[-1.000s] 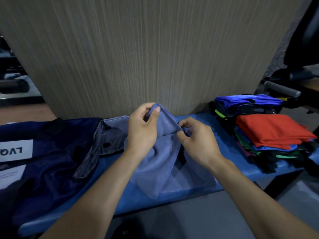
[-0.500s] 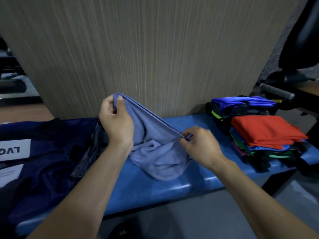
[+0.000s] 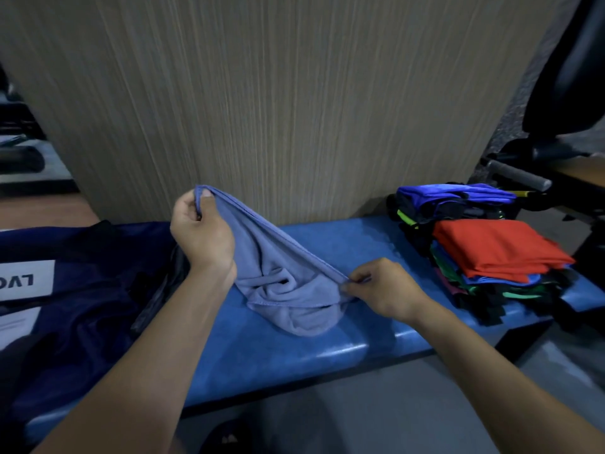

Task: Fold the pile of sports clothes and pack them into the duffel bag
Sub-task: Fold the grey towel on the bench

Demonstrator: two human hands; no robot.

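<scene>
My left hand pinches one corner of the grey-blue cloth btw thumb and curled fingers and holds it up, while my right hand pinches the other end of the same hem lower down, near the blue bench, so the edge runs tight and the rest sags in a bunch onto the bench. The dark blue duffel bag lies on the left w/ a white label. The folded clothes stack, red piece on top, sits on the bench at far right, apart from my hands.
</scene>
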